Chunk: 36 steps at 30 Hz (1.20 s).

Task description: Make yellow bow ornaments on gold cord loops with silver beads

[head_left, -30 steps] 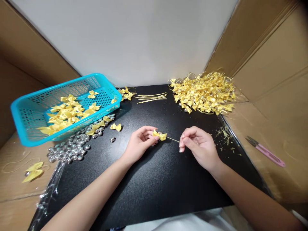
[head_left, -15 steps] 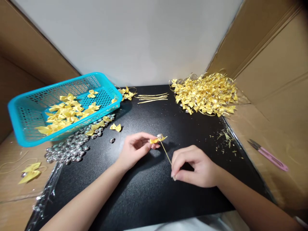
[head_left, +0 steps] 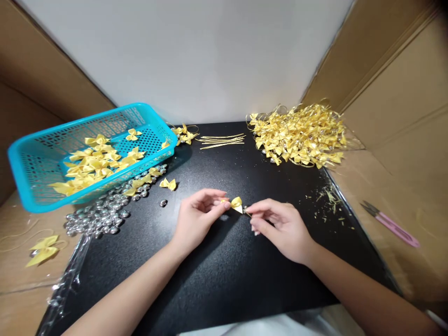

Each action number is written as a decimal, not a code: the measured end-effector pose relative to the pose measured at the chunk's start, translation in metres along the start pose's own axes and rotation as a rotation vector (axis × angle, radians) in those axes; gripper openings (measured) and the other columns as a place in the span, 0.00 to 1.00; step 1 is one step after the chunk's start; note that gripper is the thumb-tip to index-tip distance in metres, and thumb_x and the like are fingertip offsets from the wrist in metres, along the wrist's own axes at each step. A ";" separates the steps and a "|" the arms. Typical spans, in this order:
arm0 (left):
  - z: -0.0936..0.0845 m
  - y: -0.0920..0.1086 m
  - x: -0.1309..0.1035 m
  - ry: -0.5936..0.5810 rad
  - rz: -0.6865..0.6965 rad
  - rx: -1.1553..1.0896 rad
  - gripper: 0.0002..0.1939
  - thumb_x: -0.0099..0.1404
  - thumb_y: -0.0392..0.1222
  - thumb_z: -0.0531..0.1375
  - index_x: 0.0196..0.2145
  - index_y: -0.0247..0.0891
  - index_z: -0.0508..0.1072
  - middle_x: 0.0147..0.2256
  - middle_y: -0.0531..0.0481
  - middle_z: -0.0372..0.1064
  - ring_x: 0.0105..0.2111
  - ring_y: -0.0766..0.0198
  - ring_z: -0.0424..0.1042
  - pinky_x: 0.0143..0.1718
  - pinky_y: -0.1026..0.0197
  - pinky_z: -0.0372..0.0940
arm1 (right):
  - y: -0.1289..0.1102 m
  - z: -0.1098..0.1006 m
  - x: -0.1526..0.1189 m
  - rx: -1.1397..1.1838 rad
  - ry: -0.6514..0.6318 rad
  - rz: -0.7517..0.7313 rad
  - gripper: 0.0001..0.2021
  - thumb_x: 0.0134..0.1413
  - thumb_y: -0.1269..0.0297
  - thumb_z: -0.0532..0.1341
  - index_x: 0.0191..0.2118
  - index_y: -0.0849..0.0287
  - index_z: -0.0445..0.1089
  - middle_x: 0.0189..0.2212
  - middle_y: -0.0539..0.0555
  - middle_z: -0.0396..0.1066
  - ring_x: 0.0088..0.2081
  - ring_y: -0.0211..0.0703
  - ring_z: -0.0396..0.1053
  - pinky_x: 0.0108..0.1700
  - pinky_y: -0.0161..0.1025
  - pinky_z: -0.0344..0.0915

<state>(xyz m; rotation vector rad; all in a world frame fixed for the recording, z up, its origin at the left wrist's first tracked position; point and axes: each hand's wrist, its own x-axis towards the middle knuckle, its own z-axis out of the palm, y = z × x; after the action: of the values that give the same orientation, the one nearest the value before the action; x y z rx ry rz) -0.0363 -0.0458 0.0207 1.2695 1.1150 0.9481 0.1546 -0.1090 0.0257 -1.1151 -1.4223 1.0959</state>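
Thumb and fingers of my left hand (head_left: 201, 212) pinch a yellow ribbon bow (head_left: 236, 203) above the black table top. Just right of the bow sits a small silver bead (head_left: 245, 209), at the fingertips of my right hand (head_left: 280, 226). That hand is closed on a thin gold cord by the bead; most of the cord is hidden by the fingers. On the table left of my hands lie a single yellow bow (head_left: 168, 184) and one loose silver bead (head_left: 163, 203).
A turquoise basket (head_left: 21, 175) of yellow bows stands at the left, with a heap of silver beads (head_left: 101, 214) before it. Cut gold cords (head_left: 222, 140) lie at the back. A pile of corded bows (head_left: 301, 135) fills the back right; pink-handled snips (head_left: 395, 228) lie far right.
My right hand has moved up and left to the bead, where before it held the cord stretched down and away. The bow has turned, so its loop now faces up.
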 end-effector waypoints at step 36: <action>0.019 -0.003 -0.015 -0.147 0.129 -0.128 0.08 0.54 0.26 0.65 0.25 0.38 0.78 0.28 0.52 0.75 0.29 0.70 0.74 0.32 0.71 0.70 | 0.004 0.013 -0.001 0.086 0.037 0.169 0.11 0.50 0.74 0.58 0.29 0.54 0.54 0.18 0.40 0.55 0.19 0.30 0.53 0.23 0.31 0.53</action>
<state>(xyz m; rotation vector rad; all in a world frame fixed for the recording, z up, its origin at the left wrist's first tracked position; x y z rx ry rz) -0.0216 -0.0651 0.0188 1.2959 0.8542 0.9892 0.1424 -0.1100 0.0200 -1.2039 -1.2579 1.2372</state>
